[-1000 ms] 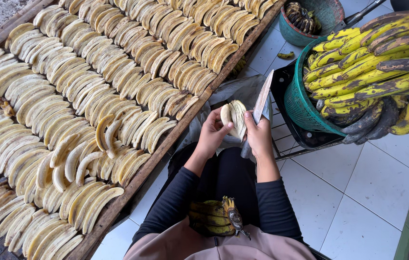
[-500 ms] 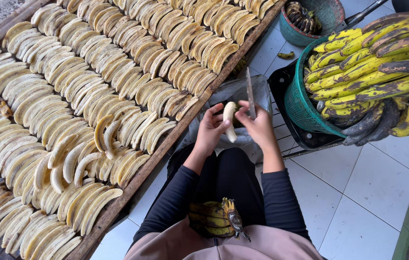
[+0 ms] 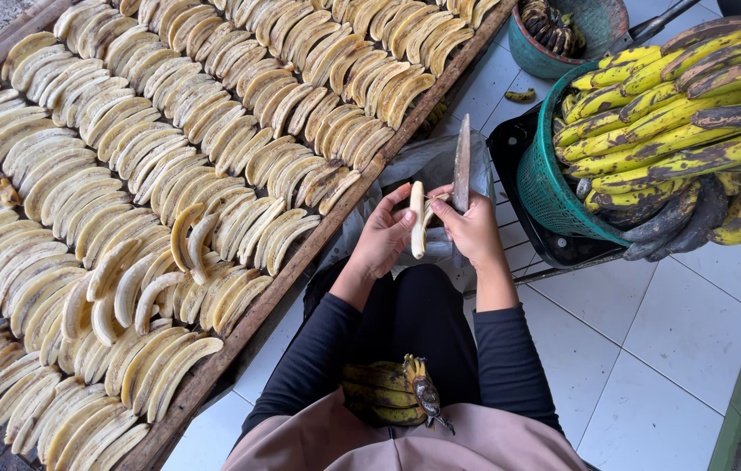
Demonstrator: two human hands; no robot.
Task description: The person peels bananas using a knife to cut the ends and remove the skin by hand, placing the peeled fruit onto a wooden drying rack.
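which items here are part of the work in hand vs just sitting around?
In hand:
- left hand holding pale peeled banana
- right hand gripping long steel knife
- wooden tray of peeled bananas
- green basket of yellow spotted bananas
- small bunch on lap

Lying about:
- teal bucket
- white tiled floor

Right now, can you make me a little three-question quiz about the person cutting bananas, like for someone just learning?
1. True or false: the right hand holds a long grey metal knife with its blade pointing up.
2. What does the left hand hold? A) pale peeled banana B) green plastic basket C) dark cloth
3. Fill in: the sliced bananas lie in rows on the long wooden ____.

Key: 1 true; 2 A; 3 tray.
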